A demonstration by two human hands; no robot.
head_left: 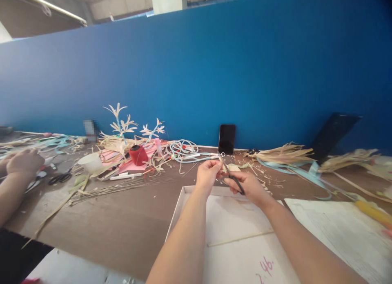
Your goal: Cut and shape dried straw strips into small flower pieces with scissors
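My right hand [249, 186] is closed round the black handles of a small pair of scissors [230, 174], whose blades point up and left. My left hand [208, 172] is pinched shut on a thin pale strip of straw right at the blade tips; the strip is too small to see clearly. Both hands hover above the far edge of a shallow white box [183, 200] that lies on the brown table [122, 218]. A thin stick [240, 238] lies inside the box.
A black phone [227, 139] leans on the blue wall. Straw bundles [283, 154], a red spool [138, 155], a white cup [90, 162], coiled cord [183, 149] and straw flowers [121, 124] litter the table. Another person's hand [24, 163] works at the left near black scissors [59, 178]. Paper sheets [333, 231] lie right.
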